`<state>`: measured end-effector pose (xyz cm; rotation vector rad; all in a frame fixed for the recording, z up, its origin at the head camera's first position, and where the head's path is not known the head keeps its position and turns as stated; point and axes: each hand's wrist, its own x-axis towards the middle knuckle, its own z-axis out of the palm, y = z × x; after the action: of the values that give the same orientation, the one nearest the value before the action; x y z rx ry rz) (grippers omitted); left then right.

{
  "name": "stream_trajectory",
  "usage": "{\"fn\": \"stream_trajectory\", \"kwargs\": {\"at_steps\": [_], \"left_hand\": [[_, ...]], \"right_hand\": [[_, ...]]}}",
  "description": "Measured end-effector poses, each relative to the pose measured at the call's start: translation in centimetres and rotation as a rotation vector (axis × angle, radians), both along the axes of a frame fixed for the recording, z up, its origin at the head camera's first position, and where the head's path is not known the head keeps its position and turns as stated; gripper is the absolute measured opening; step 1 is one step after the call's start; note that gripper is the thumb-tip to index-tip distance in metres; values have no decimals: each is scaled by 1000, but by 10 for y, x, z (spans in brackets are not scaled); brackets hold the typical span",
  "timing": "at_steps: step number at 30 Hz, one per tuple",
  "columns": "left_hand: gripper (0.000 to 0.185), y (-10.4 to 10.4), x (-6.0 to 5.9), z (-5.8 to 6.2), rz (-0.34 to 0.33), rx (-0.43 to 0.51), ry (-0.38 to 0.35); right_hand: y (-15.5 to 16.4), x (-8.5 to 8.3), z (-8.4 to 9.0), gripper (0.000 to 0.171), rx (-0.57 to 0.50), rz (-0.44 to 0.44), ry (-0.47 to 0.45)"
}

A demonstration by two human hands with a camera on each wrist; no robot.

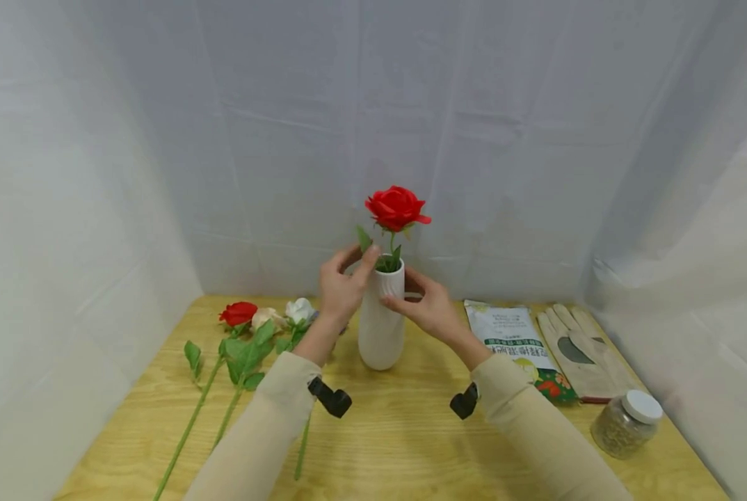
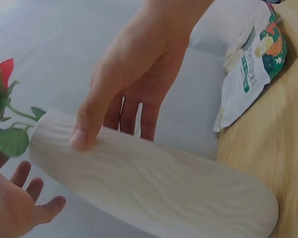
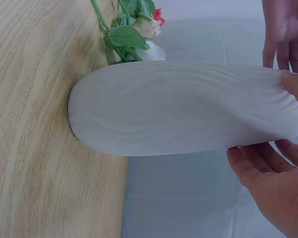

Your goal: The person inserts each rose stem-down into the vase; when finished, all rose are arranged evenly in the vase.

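A ribbed white vase (image 1: 381,323) stands upright on the wooden table (image 1: 398,431), holding one red rose (image 1: 396,207).
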<state>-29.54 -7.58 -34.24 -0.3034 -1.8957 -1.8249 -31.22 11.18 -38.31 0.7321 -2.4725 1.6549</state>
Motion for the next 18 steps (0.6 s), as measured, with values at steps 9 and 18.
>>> {"fn": "stream_trajectory", "kwargs": {"at_steps": [9,18], "left_hand": [[35,-44,4,-1,-77,139,-19],[36,-113,19,-12,-100,129,-93]], "right_hand": [[0,1,-1,72,8,-33,-24],[0,2,-1,70,9,-25,-13]]}}
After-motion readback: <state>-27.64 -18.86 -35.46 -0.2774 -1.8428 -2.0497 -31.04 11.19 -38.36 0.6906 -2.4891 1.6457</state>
